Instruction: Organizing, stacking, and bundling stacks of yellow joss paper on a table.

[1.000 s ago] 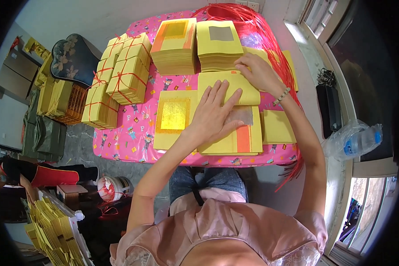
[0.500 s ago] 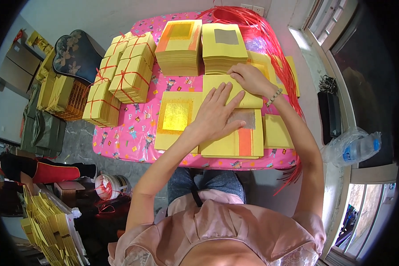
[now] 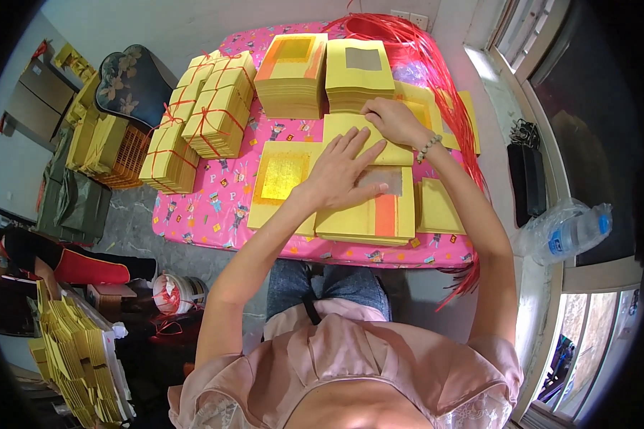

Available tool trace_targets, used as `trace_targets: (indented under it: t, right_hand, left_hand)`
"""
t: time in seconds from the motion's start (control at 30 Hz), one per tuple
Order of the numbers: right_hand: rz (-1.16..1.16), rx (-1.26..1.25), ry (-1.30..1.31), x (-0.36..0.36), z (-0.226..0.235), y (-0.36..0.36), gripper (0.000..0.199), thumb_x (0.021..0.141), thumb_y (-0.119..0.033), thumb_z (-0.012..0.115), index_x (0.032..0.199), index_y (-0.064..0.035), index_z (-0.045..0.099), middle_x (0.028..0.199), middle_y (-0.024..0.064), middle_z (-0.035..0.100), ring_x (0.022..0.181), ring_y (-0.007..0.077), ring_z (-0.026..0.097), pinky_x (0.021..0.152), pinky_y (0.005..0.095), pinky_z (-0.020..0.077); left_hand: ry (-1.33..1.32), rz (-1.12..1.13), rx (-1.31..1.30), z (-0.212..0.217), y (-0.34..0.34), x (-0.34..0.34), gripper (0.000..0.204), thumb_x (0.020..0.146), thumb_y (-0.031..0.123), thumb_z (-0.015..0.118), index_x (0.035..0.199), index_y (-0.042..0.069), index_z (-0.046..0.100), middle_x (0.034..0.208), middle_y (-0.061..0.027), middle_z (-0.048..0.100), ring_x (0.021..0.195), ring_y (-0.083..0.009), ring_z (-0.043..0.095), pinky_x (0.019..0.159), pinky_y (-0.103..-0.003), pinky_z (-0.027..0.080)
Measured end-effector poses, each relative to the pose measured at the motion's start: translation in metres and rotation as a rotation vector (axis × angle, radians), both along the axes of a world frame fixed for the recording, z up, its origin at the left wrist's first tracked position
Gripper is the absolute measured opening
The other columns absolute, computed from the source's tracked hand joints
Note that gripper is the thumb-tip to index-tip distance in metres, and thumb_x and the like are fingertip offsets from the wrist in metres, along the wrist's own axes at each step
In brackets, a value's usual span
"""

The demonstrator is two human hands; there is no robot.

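My left hand (image 3: 340,171) lies flat with fingers spread on a folded yellow paper sheet (image 3: 395,155). Its thumb reaches over the grey patch of the yellow paper stack (image 3: 365,218) underneath, which also has an orange band. At the sheet's far part, my right hand (image 3: 396,121) presses down with curled fingers; its fingertips are hidden. I wear a beaded bracelet (image 3: 429,146) on the right wrist. Left of the stack lies yellow paper with a gold square (image 3: 283,179). To the right is a smaller piece of yellow paper (image 3: 441,207).
Two tall yellow paper stacks (image 3: 290,93) (image 3: 359,79) stand beyond my hands. Bundles tied with red string (image 3: 218,118) are at the left of the pink-covered table (image 3: 215,229). Red strips (image 3: 451,93) hang along its right side. A plastic bottle (image 3: 576,236) rests by the window; another person (image 3: 86,268) is lower left.
My right hand has shifted slightly left along the folded sheet, and my left hand stays spread on it. The whole view has moved a little.
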State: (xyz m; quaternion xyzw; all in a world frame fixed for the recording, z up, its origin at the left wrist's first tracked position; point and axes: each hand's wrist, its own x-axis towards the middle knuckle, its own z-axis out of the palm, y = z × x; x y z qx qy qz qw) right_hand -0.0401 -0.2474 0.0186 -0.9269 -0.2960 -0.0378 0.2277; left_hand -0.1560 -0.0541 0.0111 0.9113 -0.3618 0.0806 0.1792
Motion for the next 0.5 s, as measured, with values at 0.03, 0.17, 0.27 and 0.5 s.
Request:
trace_targets:
  t: [0.03, 0.17, 0.27, 0.5]
  right_hand:
    - [-0.004, -0.007, -0.007, 0.000, -0.001, 0.001, 0.025, 0.098, -0.021, 0.052, 0.107, -0.0041, 0.067, 0.107, 0.0162, 0.069, 0.103, 0.0350, 0.064, 0.089, 0.0459, 0.0505]
    - [-0.031, -0.013, -0.011, -0.001, -0.004, 0.003, 0.020, 0.097, -0.018, 0.053, 0.107, -0.0041, 0.064, 0.106, 0.0157, 0.068, 0.102, 0.0353, 0.063, 0.089, 0.0450, 0.0501]
    - [-0.017, 0.031, -0.021, -0.003, -0.007, 0.002, 0.020, 0.098, -0.018, 0.053, 0.108, -0.0044, 0.063, 0.105, 0.0155, 0.067, 0.102, 0.0354, 0.062, 0.089, 0.0451, 0.0496]
    - [0.000, 0.036, -0.087, -0.011, -0.004, -0.004, 0.018, 0.099, -0.017, 0.053, 0.107, -0.0044, 0.063, 0.104, 0.0162, 0.064, 0.099, 0.0350, 0.061, 0.088, 0.0456, 0.0491]
  left_hand:
    - [-0.001, -0.003, 0.007, 0.000, 0.000, 0.000, 0.081, 0.092, 0.062, 0.052, 0.155, 0.016, 0.032, 0.157, -0.0255, 0.028, 0.145, -0.0457, 0.027, 0.119, -0.053, 0.024]
    - [0.024, 0.001, 0.018, -0.002, 0.000, 0.003, 0.083, 0.091, 0.064, 0.052, 0.155, 0.015, 0.033, 0.157, -0.0255, 0.029, 0.145, -0.0460, 0.026, 0.119, -0.053, 0.023]
    - [0.028, -0.001, 0.006, -0.003, -0.001, 0.002, 0.084, 0.090, 0.065, 0.052, 0.155, 0.014, 0.034, 0.155, -0.0270, 0.031, 0.145, -0.0473, 0.025, 0.119, -0.054, 0.022]
    - [0.017, 0.006, 0.051, 0.001, -0.004, 0.000, 0.084, 0.091, 0.064, 0.052, 0.156, 0.015, 0.031, 0.159, -0.0243, 0.026, 0.147, -0.0455, 0.023, 0.120, -0.053, 0.021]
